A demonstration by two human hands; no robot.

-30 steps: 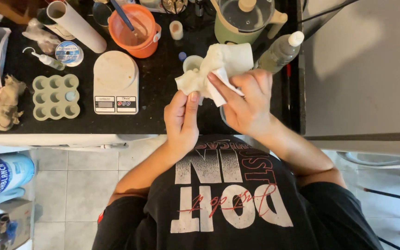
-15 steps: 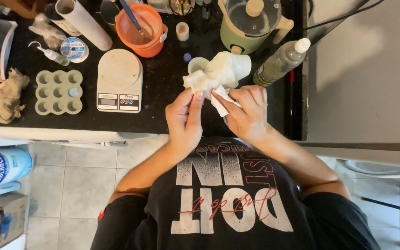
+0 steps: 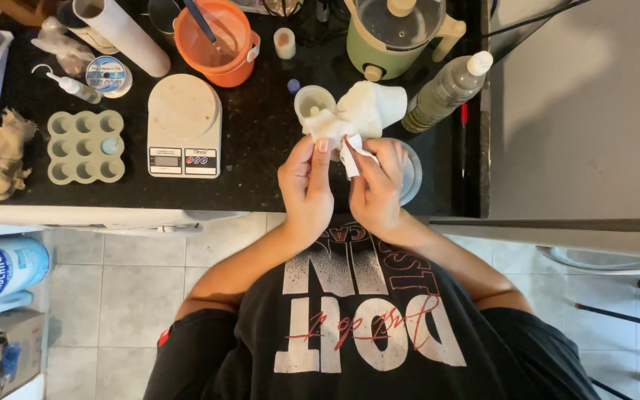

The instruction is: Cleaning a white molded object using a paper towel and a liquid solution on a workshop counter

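- Both hands are up over the black countertop (image 3: 261, 170), working one crumpled white paper towel (image 3: 361, 111).
- Left hand (image 3: 307, 185): fingers narrow, thumb and index pinched on the towel's lower left edge.
- Right hand (image 3: 376, 189): fingers curled in, gripping a small white folded bit at the towel's lower right. Can't tell if that bit is part of the towel or a separate scrap.
- Towel sits bunched just in front of a small white cup (image 3: 312, 100) and touches or overlaps it; contact is unclear.
- Progress, as a judgement: towel looks mid-handling, still wadded, neither spread flat nor set down. Wiping or wrapping of something looks unfinished.
- Untouched nearby: kitchen scale (image 3: 184, 124), bare platform; pale green silicone mould (image 3: 85, 147); orange bowl (image 3: 215, 41) with a utensil in it; green blender jug (image 3: 398, 33); clear bottle (image 3: 446, 89) lying tilted.
- Hidden: whatever may be inside the towel wad. Nothing shows through.
- A clear round lid or dish (image 3: 411, 172) is mostly covered by the right hand.
- Cup contents are too small to make out.
- Top edge crops the bowl, jug and a white tube (image 3: 124, 33).
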